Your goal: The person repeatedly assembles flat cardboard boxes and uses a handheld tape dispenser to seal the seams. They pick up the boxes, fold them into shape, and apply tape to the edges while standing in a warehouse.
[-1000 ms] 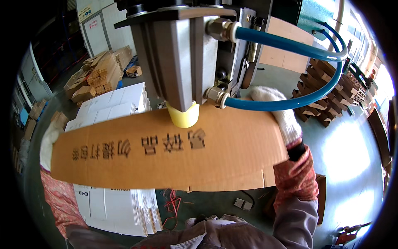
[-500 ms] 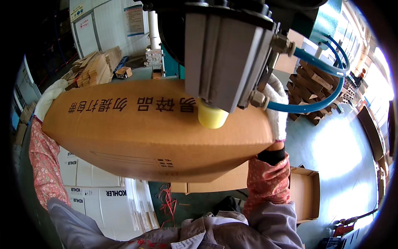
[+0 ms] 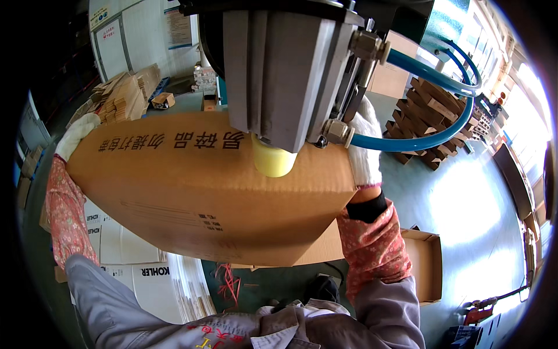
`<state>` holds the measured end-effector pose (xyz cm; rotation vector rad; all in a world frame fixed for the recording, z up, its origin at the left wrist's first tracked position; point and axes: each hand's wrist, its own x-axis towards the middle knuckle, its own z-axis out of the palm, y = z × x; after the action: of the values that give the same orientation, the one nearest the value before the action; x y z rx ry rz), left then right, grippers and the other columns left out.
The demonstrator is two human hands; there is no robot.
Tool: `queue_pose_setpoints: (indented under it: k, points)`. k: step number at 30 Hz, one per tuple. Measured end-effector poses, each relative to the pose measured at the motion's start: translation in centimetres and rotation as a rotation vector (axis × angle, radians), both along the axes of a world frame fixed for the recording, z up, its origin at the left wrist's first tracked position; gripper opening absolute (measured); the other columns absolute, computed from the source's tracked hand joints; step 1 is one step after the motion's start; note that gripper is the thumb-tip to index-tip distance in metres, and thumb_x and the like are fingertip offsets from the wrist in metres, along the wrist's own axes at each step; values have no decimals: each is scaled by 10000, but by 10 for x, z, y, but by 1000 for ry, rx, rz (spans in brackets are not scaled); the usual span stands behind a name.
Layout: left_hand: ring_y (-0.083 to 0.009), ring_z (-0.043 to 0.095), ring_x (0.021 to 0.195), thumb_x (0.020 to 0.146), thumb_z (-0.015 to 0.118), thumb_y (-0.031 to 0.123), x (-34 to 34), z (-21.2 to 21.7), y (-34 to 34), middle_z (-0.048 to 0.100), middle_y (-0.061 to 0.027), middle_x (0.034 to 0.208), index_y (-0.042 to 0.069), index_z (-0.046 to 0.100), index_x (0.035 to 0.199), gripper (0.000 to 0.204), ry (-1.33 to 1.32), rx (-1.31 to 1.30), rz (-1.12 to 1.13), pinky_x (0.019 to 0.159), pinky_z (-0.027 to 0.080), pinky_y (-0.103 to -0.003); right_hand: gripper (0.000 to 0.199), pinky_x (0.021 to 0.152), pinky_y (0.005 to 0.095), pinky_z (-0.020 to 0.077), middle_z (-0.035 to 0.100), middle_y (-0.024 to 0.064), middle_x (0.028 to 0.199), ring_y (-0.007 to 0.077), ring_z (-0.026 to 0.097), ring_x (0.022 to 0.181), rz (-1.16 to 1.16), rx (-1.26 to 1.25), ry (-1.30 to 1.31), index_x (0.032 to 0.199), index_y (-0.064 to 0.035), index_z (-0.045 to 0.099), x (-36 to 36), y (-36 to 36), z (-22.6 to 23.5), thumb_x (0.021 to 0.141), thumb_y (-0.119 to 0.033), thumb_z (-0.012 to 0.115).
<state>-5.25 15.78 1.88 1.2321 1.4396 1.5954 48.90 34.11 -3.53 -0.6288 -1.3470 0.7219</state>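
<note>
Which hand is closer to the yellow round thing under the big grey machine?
Right. The right hand grips the cardboard box just beside the yellow pad; the left hand holds the box's far end.

Packing workshop: stacked flat cartons (image 3: 125,96)

A large brown cardboard box (image 3: 192,186) held up off the floor, lying lengthwise left to right. Dark printed characters run along its top face, a small printed label sits on its near side.
</note>
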Motion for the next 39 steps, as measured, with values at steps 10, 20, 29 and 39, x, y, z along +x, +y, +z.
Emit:
queue_pose_setpoints:
  k: [10,20,29,39]
  points:
    - [-170,617,998,874,607,112,125,-18,-58,648,-121,1065,-16,568,1178,332,-22,72,-189,855,517,-337,658,1097,414,368,485,121,1435,244,479,1290,843,-183,647,1464,-33,377,141,-73,-88,1001,-496,445]
    - [-169,667,781,865,656,131,291,-10,49,693,-107,980,-52,595,1178,368,-182,162,-438,720,555,-329,663,1057,405,392,556,143,1345,261,530,1207,-18,-267,480,1414,-36,458,355,46,-54,1001,-551,401]
    - [-156,625,743,898,605,147,328,-30,108,653,-75,914,-5,610,1005,187,257,360,-118,689,520,-334,723,1123,355,293,485,122,1398,239,446,1264,-542,-163,218,1432,-20,426,350,87,-49,1003,-600,373]
    - [-157,592,689,919,551,141,311,-23,111,605,-46,779,42,586,895,108,128,275,-20,673,501,-348,786,1094,317,308,564,100,1315,188,490,1189,-531,-137,171,1321,19,555,303,108,-47,954,-668,444]
